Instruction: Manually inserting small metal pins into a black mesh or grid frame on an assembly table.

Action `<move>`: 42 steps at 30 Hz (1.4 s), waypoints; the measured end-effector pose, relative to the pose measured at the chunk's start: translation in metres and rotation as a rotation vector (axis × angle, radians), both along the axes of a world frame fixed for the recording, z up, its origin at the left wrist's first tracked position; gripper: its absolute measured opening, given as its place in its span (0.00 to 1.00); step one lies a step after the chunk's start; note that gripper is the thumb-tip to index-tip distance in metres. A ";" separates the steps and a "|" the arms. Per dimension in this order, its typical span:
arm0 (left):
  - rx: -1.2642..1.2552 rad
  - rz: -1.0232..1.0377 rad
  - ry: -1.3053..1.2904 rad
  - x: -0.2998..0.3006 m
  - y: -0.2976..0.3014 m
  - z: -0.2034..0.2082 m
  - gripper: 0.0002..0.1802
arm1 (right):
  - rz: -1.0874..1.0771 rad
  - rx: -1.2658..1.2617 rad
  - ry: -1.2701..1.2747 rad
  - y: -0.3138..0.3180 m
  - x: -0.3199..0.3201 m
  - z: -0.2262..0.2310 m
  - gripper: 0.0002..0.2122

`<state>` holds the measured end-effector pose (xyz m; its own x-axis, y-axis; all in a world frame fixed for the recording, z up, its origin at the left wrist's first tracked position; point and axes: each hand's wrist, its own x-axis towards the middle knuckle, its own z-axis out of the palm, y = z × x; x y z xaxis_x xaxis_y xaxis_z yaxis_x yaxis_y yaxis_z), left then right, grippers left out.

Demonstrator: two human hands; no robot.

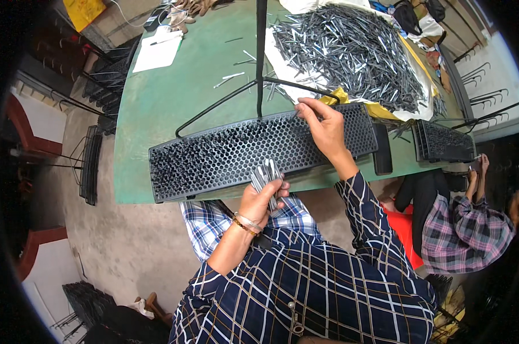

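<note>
Strips point(265, 176) clasped in the left hand's point(259, 202) grip, before the perforated rack point(305, 148) on the bench point(139, 123), are probably best seated singly and upright, though whether the right hand's point(327, 127) grip is pinched cannot be told.

Green table point(208, 57): white paper point(156, 54) | loose strips point(230, 77) | white sheet point(283, 67) under strip heap point(351, 54) | black perforated rack point(225, 152), near edge

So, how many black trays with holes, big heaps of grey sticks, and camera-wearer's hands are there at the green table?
Black trays with holes: 2 (near tray, far-right tray)
Big heap of grey sticks: 1
Camera-wearer's hands: 2 (left hand, right hand)
Total: 5
</note>
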<state>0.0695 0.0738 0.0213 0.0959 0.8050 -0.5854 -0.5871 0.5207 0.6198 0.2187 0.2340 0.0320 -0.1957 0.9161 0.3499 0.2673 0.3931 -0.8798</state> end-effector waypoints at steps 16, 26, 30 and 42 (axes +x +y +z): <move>-0.115 -0.036 -0.023 0.006 -0.003 -0.012 0.09 | -0.060 0.237 -0.122 0.006 -0.011 -0.023 0.06; -0.129 -0.039 -0.021 0.008 -0.007 -0.013 0.10 | -0.034 0.490 -0.366 0.003 -0.014 -0.028 0.05; -0.140 -0.066 0.003 0.009 -0.007 -0.010 0.10 | -0.025 0.555 -0.426 0.001 -0.016 -0.022 0.05; -0.100 -0.087 0.023 0.007 -0.009 -0.011 0.07 | -0.019 0.497 -0.446 -0.001 -0.016 -0.020 0.04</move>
